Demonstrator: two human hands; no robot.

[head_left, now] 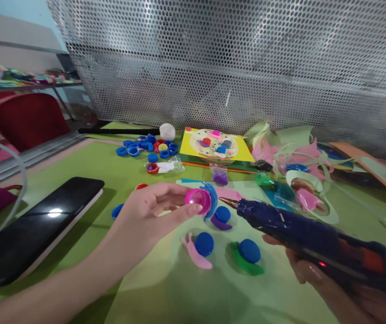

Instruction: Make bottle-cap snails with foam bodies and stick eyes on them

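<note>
My left hand [145,213] pinches a pink bottle cap [198,201] between thumb and fingers, its hollow side turned toward me. Against the cap's right side sits a curved blue clay piece [213,200]; whether it is stuck on cannot be seen. My right hand [314,276] grips a dark blue hot glue gun [287,225] with a red light lit. The gun's metal nozzle points left, close beside the blue piece. Below lie snail shapes with blue caps as shells: one with a pink body [198,256], one green [249,258], one purple [222,222].
A black phone [41,220] lies at left. Farther back are several loose blue caps [145,144] and a yellow card [193,144] bearing a decorated disc. Paper scraps [287,146] and small bags of clay [220,177] are at right. A perforated metal panel [230,58] closes the back.
</note>
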